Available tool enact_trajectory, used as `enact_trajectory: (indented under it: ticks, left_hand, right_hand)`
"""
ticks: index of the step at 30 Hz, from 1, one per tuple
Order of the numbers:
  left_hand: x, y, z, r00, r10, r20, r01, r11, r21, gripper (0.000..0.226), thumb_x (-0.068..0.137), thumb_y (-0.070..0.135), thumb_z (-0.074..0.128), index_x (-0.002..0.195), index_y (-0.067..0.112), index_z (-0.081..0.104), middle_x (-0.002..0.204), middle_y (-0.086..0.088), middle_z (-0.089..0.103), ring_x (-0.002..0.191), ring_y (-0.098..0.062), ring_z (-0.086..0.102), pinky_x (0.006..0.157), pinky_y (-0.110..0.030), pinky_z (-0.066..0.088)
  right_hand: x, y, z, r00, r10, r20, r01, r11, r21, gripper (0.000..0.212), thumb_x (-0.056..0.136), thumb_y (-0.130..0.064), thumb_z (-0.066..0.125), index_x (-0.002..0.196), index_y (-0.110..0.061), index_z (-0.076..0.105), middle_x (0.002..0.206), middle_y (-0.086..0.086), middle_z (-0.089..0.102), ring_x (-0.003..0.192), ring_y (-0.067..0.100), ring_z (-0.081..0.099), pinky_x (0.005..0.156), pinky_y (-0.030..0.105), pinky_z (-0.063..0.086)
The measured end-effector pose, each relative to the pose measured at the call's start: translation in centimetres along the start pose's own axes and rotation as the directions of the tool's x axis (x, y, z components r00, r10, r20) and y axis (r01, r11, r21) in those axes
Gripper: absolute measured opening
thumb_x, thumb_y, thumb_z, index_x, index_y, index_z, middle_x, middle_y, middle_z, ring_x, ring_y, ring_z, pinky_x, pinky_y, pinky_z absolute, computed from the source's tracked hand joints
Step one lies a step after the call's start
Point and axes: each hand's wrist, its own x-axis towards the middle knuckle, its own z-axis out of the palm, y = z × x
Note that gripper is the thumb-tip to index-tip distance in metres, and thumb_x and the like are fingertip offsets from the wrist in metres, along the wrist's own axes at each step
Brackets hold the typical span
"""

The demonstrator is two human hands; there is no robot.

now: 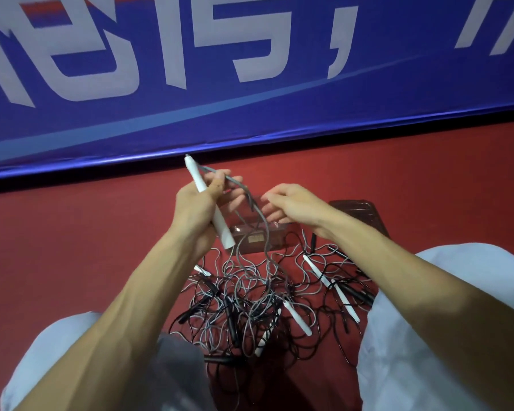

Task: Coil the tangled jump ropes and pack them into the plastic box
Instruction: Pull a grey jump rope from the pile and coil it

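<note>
My left hand point(195, 209) has its fingers clamped round a white handle point(223, 229); my right hand point(291, 203) holds its fingers spread beside the grey rope point(264, 244). The tangled jump ropes point(250, 307) lie on the floor, just before the plastic box point(279, 236). Best to draw slowly and loop evenly.

Indoor, moderate even light from overhead, colours heavily saturated. Glare streak runs along the bottom fold of the blue banner point(250, 114). Red floor point(72, 232) is matte, no hotspots. Forearms are lit on top. Soft-edged shadow sits between the knees, where the rope tangle point(250, 301) goes murky and black cords merge. Pale trousers point(457, 321) are near clipping. Overall soft, compression smear. Left hand point(196, 209) and right hand point(291, 203) are slightly motion-blurred at the fingers; white handle point(208, 203) held in the left reads clean. Clear plastic box point(250, 232) barely separates from the floor. Wide-angle: banner edge bows, forearms stretch toward the bottom corners.
</note>
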Motion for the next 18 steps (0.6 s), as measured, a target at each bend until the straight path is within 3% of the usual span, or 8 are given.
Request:
enact_trajectory:
  ticks: [3, 5, 9, 13, 18]
  left_hand:
    - [0.4, 0.4, -0.4, 0.998, 0.049, -0.034, -0.051, 0.997, -0.058, 0.012, 0.1, 0.009, 0.051, 0.093, 0.003, 0.059, 0.088, -0.012, 0.07, 0.08, -0.022, 0.073, 0.078, -0.029, 0.059]
    - [0.6, 0.5, -0.6, 0.997, 0.071, -0.039, -0.073, 0.994, -0.08, 0.013, 0.101, 0.009, 0.05, 0.095, 0.002, 0.059, 0.09, -0.013, 0.07, 0.083, -0.022, 0.073, 0.076, -0.028, 0.06]
    - [1.0, 1.3, -0.9, 0.996, 0.067, -0.061, -0.079, 0.975, -0.208, 0.014, 0.101, 0.009, 0.049, 0.093, 0.002, 0.057, 0.086, -0.014, 0.07, 0.082, -0.024, 0.074, 0.077, -0.03, 0.061]
    - [2.0, 3.2, -2.6, 0.984, 0.073, -0.161, -0.138, 0.888, -0.439, 0.017, 0.102, 0.009, 0.046, 0.089, 0.002, 0.056, 0.075, -0.011, 0.071, 0.076, -0.023, 0.074, 0.073, -0.03, 0.061]
    - [2.2, 3.2, -3.6, 0.987, 0.023, -0.16, -0.111, 0.82, -0.562, 0.018, 0.103, 0.01, 0.046, 0.09, 0.001, 0.057, 0.075, -0.011, 0.073, 0.08, -0.024, 0.074, 0.073, -0.029, 0.06]
  right_hand:
    - [-0.2, 0.1, 0.6, 0.987, -0.004, 0.163, 0.012, 0.999, -0.043, 0.037, 0.106, -0.035, 0.03, 0.102, -0.014, 0.06, 0.094, 0.005, 0.073, 0.078, 0.016, 0.069, 0.076, 0.027, 0.052]
    - [-0.4, 0.2, 0.9, 0.978, -0.067, 0.199, 0.077, 0.996, -0.041, 0.036, 0.105, -0.035, 0.035, 0.098, -0.012, 0.061, 0.082, 0.005, 0.069, 0.075, 0.019, 0.069, 0.074, 0.026, 0.053]
    - [-0.3, 0.5, 0.8, 0.976, -0.162, 0.145, 0.181, 0.974, -0.134, 0.023, 0.104, -0.021, 0.043, 0.098, -0.008, 0.061, 0.075, 0.009, 0.06, 0.072, 0.02, 0.068, 0.058, 0.028, 0.05]
    - [-0.1, 1.0, 0.0, 0.983, -0.179, 0.052, 0.185, 0.912, -0.366, 0.023, 0.1, -0.019, 0.048, 0.086, -0.017, 0.066, 0.073, 0.0, 0.066, 0.075, 0.02, 0.07, 0.062, 0.031, 0.061]
    - [-0.1, 1.0, 0.3, 0.991, -0.123, 0.06, 0.134, 0.965, -0.225, 0.018, 0.1, -0.011, 0.048, 0.092, -0.012, 0.064, 0.08, 0.007, 0.065, 0.072, 0.019, 0.07, 0.062, 0.029, 0.061]
